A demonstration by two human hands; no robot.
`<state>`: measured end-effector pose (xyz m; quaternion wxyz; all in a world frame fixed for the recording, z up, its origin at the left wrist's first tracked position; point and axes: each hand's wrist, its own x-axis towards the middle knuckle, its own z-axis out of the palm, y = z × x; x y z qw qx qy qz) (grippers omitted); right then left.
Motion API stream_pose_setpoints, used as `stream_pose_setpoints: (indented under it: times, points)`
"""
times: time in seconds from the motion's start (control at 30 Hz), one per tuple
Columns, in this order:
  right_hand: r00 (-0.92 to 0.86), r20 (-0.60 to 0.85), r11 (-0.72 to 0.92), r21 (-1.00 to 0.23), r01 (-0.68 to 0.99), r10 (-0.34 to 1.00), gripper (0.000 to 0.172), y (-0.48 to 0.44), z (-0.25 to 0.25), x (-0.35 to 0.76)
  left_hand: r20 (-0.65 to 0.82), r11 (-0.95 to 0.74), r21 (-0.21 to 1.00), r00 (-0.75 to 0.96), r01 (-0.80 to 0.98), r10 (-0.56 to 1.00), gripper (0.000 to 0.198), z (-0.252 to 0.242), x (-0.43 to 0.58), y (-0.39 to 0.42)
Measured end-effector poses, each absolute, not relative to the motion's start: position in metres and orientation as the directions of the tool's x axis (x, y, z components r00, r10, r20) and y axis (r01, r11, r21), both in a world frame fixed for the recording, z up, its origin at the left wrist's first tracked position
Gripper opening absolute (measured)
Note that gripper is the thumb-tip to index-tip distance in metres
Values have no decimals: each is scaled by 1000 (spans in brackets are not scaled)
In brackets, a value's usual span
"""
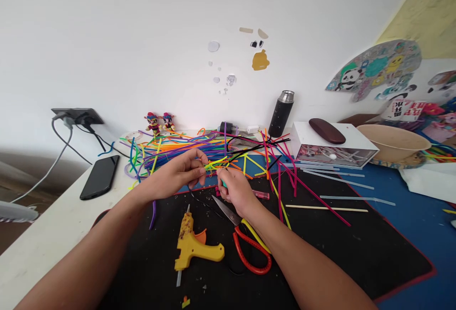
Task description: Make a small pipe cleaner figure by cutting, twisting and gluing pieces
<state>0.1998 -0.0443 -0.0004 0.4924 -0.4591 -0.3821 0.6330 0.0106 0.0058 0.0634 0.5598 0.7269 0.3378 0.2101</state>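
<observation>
Above the middle of the black mat, my left hand is closed in a pinch at one end of a yellow-green pipe cleaner. Close beside it, my right hand is curled shut. A bit of green shows between its fingers, but most of that thing is hidden. Below the hands lie red-handled scissors, their blades pointing up and left, partly under my right wrist. A yellow glue gun rests on the mat to their left.
Behind my hands lies a pile of colored pipe cleaners. To the right are magenta stems, a wooden stick, a white box and a black thermos. A phone lies at left.
</observation>
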Motion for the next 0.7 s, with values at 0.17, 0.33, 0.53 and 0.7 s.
stream_pose_setpoints:
  times: [0.17, 0.33, 0.53, 0.7]
  points:
    - [-96, -195, -214, -944, -252, 976, 33, -45, 0, 198, -74, -156, 950, 678, 272, 732, 37, 64, 11, 5]
    - [-88, -212, -227, -939, -260, 973, 31, -46, 3, 199, -88, -152, 943, 664, 296, 743, 39, 64, 12, 6]
    - [-116, -176, -202, -937, -285, 978, 38, -47, 2, 199, -94, -147, 942, 656, 303, 749, 39, 62, 12, 7]
    - [-236, -118, -206, -897, -391, 964, 52, -49, 3, 202, -94, -150, 942, 663, 301, 743, 39, 63, 12, 7]
